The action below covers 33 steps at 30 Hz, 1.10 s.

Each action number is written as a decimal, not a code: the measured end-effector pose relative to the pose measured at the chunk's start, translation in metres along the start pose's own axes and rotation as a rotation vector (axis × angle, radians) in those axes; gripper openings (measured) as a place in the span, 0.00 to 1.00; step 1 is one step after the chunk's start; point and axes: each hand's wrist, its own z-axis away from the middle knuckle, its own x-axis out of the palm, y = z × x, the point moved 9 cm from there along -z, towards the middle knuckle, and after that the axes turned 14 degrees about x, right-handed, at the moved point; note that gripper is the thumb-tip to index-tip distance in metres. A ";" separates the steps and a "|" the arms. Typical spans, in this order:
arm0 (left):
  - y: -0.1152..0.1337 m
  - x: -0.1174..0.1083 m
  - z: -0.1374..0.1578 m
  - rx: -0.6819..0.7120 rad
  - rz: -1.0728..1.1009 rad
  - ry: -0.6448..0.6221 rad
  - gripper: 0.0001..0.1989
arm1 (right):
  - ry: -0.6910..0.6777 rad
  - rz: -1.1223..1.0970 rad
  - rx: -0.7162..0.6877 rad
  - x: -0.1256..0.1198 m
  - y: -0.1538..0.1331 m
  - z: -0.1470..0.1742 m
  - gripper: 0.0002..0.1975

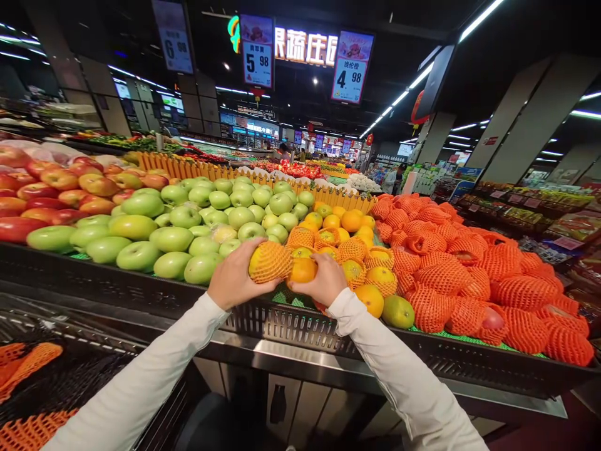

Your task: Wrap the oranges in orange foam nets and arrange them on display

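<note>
White sleeves (154, 357) stretch over the fruit desk (282, 352), an orange in each hand

Both sleeves lead from the lower corners to the person's hands, close together at the front edge of a black crate (300, 326). The left hand (235, 272) has fingers and thumb clamped on a netted orange (272, 262): yellow-orange, rounded, bare near the fingers and wrapped elsewhere in a foam net. Its netted end points right, toward the other hand; the fruit looks slightly drawn out from left to right, so its long axis lies roughly along the desk's front.

The right hand (327, 279) is closed on a bare-fronted orange (302, 270), deeper in colour and smooth, thumb below, fingers on the right side. It looks round, so which way it points cannot be told. Behind lie more oranges (351, 220), some netted. Green apples (241, 197) sit on the left, red apples (37, 191) farther over, and red-netted fruit (441, 275) on the right.
</note>
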 end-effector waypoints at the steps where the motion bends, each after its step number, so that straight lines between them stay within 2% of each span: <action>1: 0.000 -0.002 -0.005 0.007 -0.001 -0.021 0.42 | 0.023 -0.062 -0.001 -0.003 0.004 0.000 0.45; 5: 0.016 0.003 -0.021 0.155 -0.027 -0.186 0.42 | 0.139 -0.362 0.025 -0.020 0.026 -0.006 0.48; 7: 0.024 0.022 -0.019 0.206 -0.053 -0.336 0.41 | 0.212 -0.546 0.061 -0.034 0.043 -0.010 0.50; 9: 0.028 0.048 -0.014 0.201 -0.073 -0.482 0.43 | 0.255 -0.780 0.087 -0.049 0.062 -0.012 0.54; 11: 0.030 0.069 -0.010 0.173 -0.059 -0.567 0.45 | 0.227 -1.051 0.097 -0.063 0.079 -0.013 0.58; 14: 0.033 0.085 -0.010 0.168 -0.026 -0.619 0.47 | 0.148 -1.345 0.079 -0.082 0.096 -0.011 0.56; 17: 0.030 0.088 -0.014 0.188 -0.019 -0.679 0.44 | 0.186 -1.412 0.063 -0.099 0.109 -0.005 0.54; 20: 0.032 0.090 -0.017 0.209 0.094 -0.701 0.42 | 0.241 -1.378 0.096 -0.100 0.117 -0.006 0.55; 23: 0.035 0.092 -0.017 0.189 0.087 -0.627 0.41 | 0.268 -1.251 0.120 -0.087 0.112 -0.013 0.58; 26: 0.039 0.082 -0.001 0.148 -0.020 -0.444 0.40 | 0.240 -0.990 0.085 -0.069 0.091 -0.021 0.60; 28: 0.045 0.060 0.022 0.193 -0.086 -0.242 0.36 | 0.230 -0.798 0.019 -0.059 0.073 -0.023 0.59; 30: 0.047 0.029 0.057 0.261 -0.157 -0.029 0.33 | 0.236 -0.643 -0.047 -0.053 0.058 -0.022 0.57; 31: 0.042 0.013 0.078 0.264 -0.198 0.064 0.31 | 0.238 -0.584 -0.063 -0.052 0.053 -0.021 0.57; 33: 0.017 -0.021 0.122 0.176 -0.319 0.204 0.26 | 0.270 -0.524 -0.065 -0.057 0.052 -0.022 0.59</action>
